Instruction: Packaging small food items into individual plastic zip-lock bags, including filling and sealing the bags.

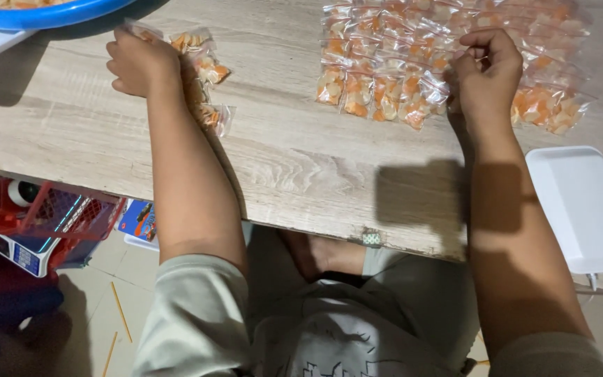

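My left hand (139,64) rests on the wooden table (280,160) at the upper left, fingers curled on a small clear bag of orange and white snacks (144,33). A few more such small bags (207,91) lie beside that wrist. My right hand (484,73) is at the upper right, fingers pinched on a clear bag at the edge of a neat sheet of several filled snack bags (385,63) laid in rows.
A blue bowl (50,12) with snacks sits at the top left corner. A white rectangular tray (584,209) lies at the table's right edge. Below the table on the left stands a red basket (43,216) on the tiled floor.
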